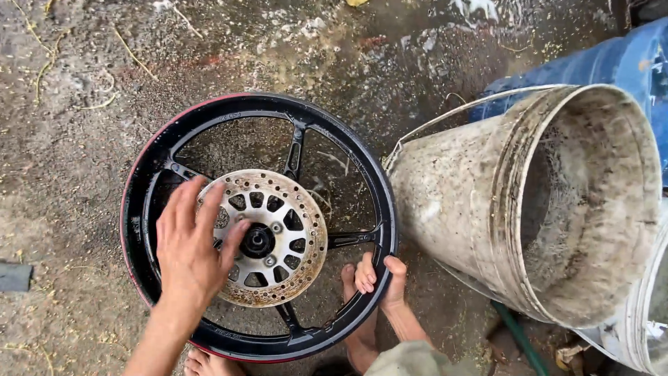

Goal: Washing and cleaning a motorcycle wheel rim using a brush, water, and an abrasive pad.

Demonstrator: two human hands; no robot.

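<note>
Motorcycle wheel point(259, 226), a black alloy rim with a red edge stripe and a rusty perforated brake disc point(271, 238) bolted at its hub, lies flat on wet, gritty concrete ground point(69, 174), left of centre in the head view. Nearest, at 6 o'clock of the rim, bare feet point(358, 327) stand just under and beside its lower arc. The left hand point(189, 244) lies open, fingers spread, palm down on the disc's 9 o'clock side, its thumb reaching toward the hub. The right hand point(380, 278) is curled around the rim at about 4 o'clock, fingers hooked over the inner edge and thumb outside. Just beyond that hand, at 3 o'clock, a dirty white bucket point(487, 209) lies tipped on its side, mouth turned to the right, its base nearly touching the rim, so that side is crowded. A green hose point(518, 341) runs under the bucket at 5 o'clock. Behind the bucket, at 2 o'clock, sits a blue drum point(598, 66), with another pale container point(643, 327) at the right edge. From 7 through 12 o'clock the ground is open, strewn only with straw bits and, far at 12 and 1 o'clock, soapy froth point(480, 8).
</note>
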